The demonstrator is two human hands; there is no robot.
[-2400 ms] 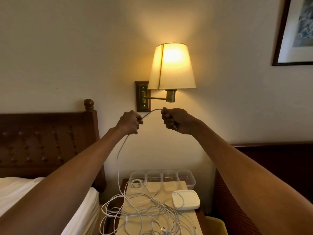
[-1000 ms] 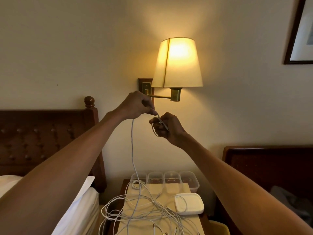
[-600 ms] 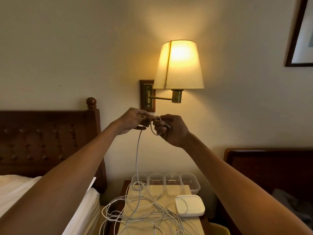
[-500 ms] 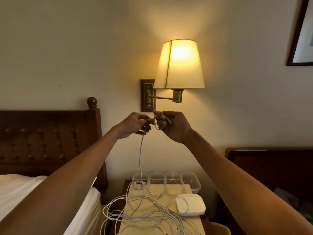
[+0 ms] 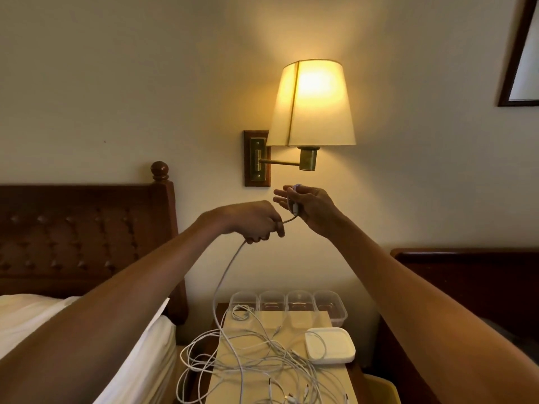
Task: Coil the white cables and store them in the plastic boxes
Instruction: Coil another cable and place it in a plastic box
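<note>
I hold one white cable (image 5: 222, 282) up in front of the wall. My left hand (image 5: 256, 221) grips it in a fist, and from there it hangs down to a tangle of white cables (image 5: 262, 360) on the nightstand (image 5: 291, 319). My right hand (image 5: 310, 208) is just right of the left, fingers stretched out, with the cable's end looped round them and its plug held against the palm. Several clear plastic boxes (image 5: 300, 303) stand in a row at the back of the nightstand; the leftmost holds a coiled cable (image 5: 240, 312).
A white lidded box (image 5: 331, 345) sits on the nightstand's right side. A lit wall lamp (image 5: 312, 106) hangs just above my hands. A wooden headboard (image 5: 87, 228) and bed (image 5: 151, 345) are at left, another headboard (image 5: 466, 275) at right.
My left hand has dropped below and left of the right, drawing the cable down. My right hand has spread its fingers, with a loop of cable round them. The view shifted slightly.
</note>
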